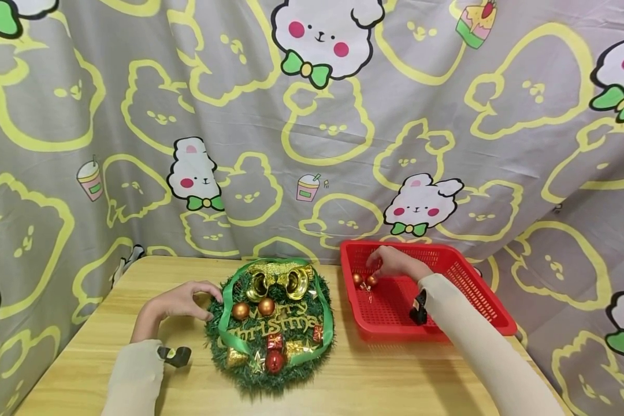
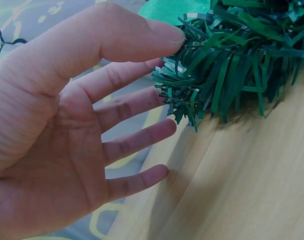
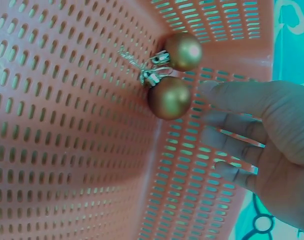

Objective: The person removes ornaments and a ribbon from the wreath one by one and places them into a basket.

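A green tinsel Christmas wreath [image 1: 252, 378] lies on the table. It carries a green ribbon [image 1: 226, 306], gold bells [image 1: 297, 283], two copper-gold baubles [image 1: 266, 307], a red bauble [image 1: 275, 361] and gold "Merry Christmas" lettering [image 1: 278, 325]. My left hand [image 1: 184, 300] touches the wreath's left edge, fingers spread and nearly straight; in the left wrist view its thumb meets the tinsel [image 2: 227, 75]. My right hand [image 1: 395, 263] reaches into the red basket [image 1: 395, 331], fingers extended beside two joined copper-gold baubles [image 3: 169, 98]. A small gap shows between thumb and nearer bauble.
The wooden table [image 1: 187, 375] bears the wreath at its middle and the basket at its back right. A patterned curtain [image 1: 270, 127] hangs close behind and at both sides. The basket's perforated walls [image 3: 67, 125] rise around the right hand.
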The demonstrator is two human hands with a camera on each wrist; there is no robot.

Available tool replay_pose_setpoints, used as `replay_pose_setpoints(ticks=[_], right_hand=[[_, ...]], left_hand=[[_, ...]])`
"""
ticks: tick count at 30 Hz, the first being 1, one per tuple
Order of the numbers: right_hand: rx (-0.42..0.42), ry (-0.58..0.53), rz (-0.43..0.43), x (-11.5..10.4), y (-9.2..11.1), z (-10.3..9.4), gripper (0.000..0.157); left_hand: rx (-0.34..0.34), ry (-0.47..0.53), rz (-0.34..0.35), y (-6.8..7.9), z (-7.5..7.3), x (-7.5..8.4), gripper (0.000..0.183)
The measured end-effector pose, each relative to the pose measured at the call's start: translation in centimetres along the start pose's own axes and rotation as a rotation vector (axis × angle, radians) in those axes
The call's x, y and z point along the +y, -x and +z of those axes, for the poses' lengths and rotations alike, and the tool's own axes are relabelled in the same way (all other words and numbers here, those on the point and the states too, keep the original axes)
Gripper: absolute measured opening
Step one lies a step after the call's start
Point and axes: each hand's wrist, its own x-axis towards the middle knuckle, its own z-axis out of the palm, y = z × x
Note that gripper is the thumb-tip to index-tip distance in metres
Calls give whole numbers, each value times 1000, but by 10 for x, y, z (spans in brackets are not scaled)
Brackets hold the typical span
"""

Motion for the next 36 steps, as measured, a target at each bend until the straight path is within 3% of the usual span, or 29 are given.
replay_pose_setpoints(ticks=[12, 24, 30, 36], right_hand=[[26, -31, -111, -38, 10, -23, 36], [158, 26, -259, -98, 20, -40, 36], [281, 128, -388, -132, 25, -32, 36], [366, 224, -492, -162, 26, -10, 31]], left_hand=[[-3, -2, 2, 2, -1, 2, 32], [3, -5, 5, 4, 1, 2, 30], [-3, 0, 10, 3, 2, 0, 30], [0, -1, 12, 1, 1, 2, 31]])
